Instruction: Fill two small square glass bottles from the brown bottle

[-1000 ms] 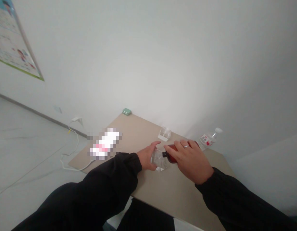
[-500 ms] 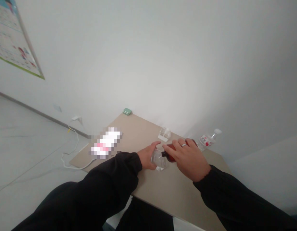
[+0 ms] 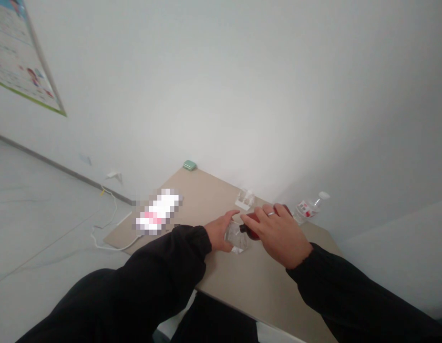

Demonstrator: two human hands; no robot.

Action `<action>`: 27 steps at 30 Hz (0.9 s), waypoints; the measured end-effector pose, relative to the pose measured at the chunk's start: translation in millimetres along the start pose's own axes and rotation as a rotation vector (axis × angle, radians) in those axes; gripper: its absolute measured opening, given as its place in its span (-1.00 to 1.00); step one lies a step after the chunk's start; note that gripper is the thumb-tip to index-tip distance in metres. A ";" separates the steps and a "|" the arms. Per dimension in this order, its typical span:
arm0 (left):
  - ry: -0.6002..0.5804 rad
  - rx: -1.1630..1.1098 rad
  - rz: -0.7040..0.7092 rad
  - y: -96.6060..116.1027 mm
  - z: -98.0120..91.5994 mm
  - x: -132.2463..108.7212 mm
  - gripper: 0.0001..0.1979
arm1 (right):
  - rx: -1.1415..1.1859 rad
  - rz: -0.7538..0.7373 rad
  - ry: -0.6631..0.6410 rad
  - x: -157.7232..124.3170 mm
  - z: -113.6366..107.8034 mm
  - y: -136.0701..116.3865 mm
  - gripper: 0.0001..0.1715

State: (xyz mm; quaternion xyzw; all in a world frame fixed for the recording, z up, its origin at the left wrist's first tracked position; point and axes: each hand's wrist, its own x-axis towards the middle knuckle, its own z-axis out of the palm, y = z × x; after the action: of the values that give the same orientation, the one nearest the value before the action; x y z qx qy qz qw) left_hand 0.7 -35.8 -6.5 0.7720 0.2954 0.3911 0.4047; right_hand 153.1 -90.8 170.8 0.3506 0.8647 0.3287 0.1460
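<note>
My left hand is wrapped round the side of a clear cup, which sits low over the beige table. In my right hand lies a dark red-brown bottle with a black neck, tipped nearly on its side. The bottle's mouth is at the cup's rim, pointing left over it. Whether liquid runs from it is too small to tell. My right fingers hide much of the bottle's body.
Behind the cup stands a clear plastic holder. A labelled clear water bottle stands by the wall at right. A pixelated bright-screened device with a white cable lies left. A small green case sits at the far corner.
The red-brown bottle and my right hand have shifted very slightly left and up. My left hand and the cup stay in place.
</note>
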 end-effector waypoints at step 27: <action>0.003 0.032 0.019 4.8 -0.9 -0.3 0.10 | 0.011 -0.041 0.009 6.4 -7.1 -1.7 -0.77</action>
State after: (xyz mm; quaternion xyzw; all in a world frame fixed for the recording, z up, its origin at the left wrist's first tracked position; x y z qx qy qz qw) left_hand 0.5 -38.1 -2.2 0.7805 0.2949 0.3912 0.3883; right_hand 144.2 -90.5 174.8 0.3319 0.8742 0.3225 0.1470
